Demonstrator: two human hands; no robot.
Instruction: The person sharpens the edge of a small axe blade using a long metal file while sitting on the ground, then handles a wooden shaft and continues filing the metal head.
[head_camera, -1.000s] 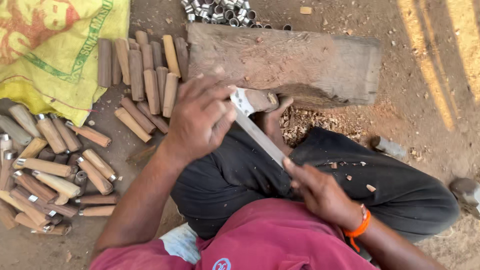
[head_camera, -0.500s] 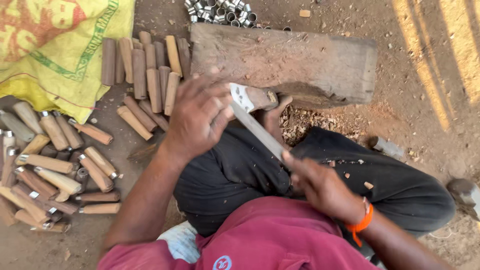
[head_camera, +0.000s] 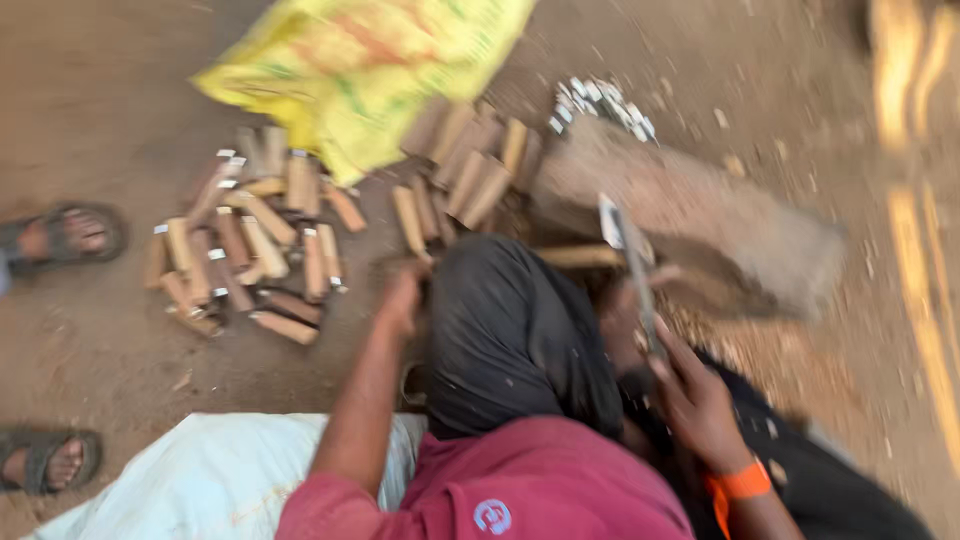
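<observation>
The right hand (head_camera: 695, 395) is closed around the handle of a long flat blade (head_camera: 628, 260), whose long axis runs up and slightly left from the hand, its squared tip pointing away from the person toward the wooden block (head_camera: 740, 225). The left hand (head_camera: 403, 295) reaches down beside the raised dark-trousered knee (head_camera: 510, 330) toward the pile of short wooden pieces (head_camera: 250, 250) on the ground; motion blur hides whether its fingers are open or closed.
</observation>
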